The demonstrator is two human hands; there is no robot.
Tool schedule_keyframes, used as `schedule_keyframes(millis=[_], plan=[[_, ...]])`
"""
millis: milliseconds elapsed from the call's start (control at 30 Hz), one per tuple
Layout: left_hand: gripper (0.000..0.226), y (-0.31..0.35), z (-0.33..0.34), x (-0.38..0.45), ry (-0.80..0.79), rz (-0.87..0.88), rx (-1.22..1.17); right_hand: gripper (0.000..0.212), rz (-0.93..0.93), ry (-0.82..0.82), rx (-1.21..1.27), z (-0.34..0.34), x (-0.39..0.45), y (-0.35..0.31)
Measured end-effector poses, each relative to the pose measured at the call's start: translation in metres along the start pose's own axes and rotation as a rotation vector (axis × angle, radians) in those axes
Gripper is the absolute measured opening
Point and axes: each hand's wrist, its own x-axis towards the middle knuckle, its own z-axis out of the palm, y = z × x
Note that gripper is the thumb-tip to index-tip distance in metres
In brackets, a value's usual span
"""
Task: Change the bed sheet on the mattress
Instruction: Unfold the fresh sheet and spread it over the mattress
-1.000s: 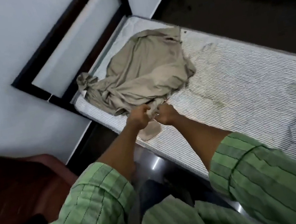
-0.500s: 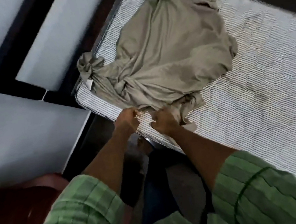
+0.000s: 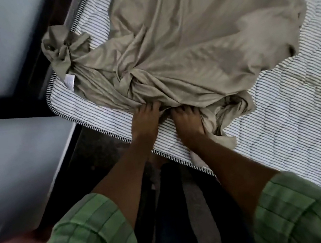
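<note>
Striped mattress (image 3: 271, 124) is lying bare beside grey walls; left hand (image 3: 145, 121) and right hand (image 3: 189, 121) are pinching the crumpled beige bed sheet's (image 3: 184, 39) near edge, fabric bunching toward twelve o'clock beyond the curled fingers (image 3: 153, 107).

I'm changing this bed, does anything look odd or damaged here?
The khaki sheet is bunched, with one corner tied in a knot at the mattress edge. The striped mattress shows dark stains on its right side. Nothing looks torn.
</note>
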Motion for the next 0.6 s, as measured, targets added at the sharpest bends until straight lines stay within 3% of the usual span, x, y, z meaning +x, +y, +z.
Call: schedule_keyframes(millis=[133,233,300,400,467,500,567,600], plan=[[0.035,0.009,0.005,0.004,-0.016,0.005,0.095,0.017,-0.135,0.06,-0.016,0.015,-0.014,0.029],[0.028,0.024,0.004,-0.011,-0.05,-0.009,0.114,0.029,-0.191,0.02,-0.036,0.028,-0.06,0.055],[0.03,0.037,-0.002,-0.015,0.008,-0.179,-0.044,0.04,-0.204,0.089,-0.002,0.031,-0.089,0.076],[0.025,0.046,-0.015,-0.011,0.25,-0.347,-0.338,0.038,-0.035,0.286,0.092,0.025,-0.112,0.092],[0.023,0.047,-0.027,0.001,0.336,-0.37,-0.443,0.038,0.15,0.411,0.174,0.008,-0.108,0.085],[0.022,0.049,-0.032,0.007,0.345,-0.368,-0.465,0.04,0.151,0.496,0.204,-0.003,-0.102,0.078],[0.022,0.052,-0.041,0.016,0.33,-0.362,-0.454,0.038,-0.152,0.611,0.229,-0.019,-0.087,0.054],[0.024,0.051,-0.046,0.02,0.323,-0.362,-0.449,0.033,-0.366,0.583,0.213,-0.021,-0.08,0.039]])
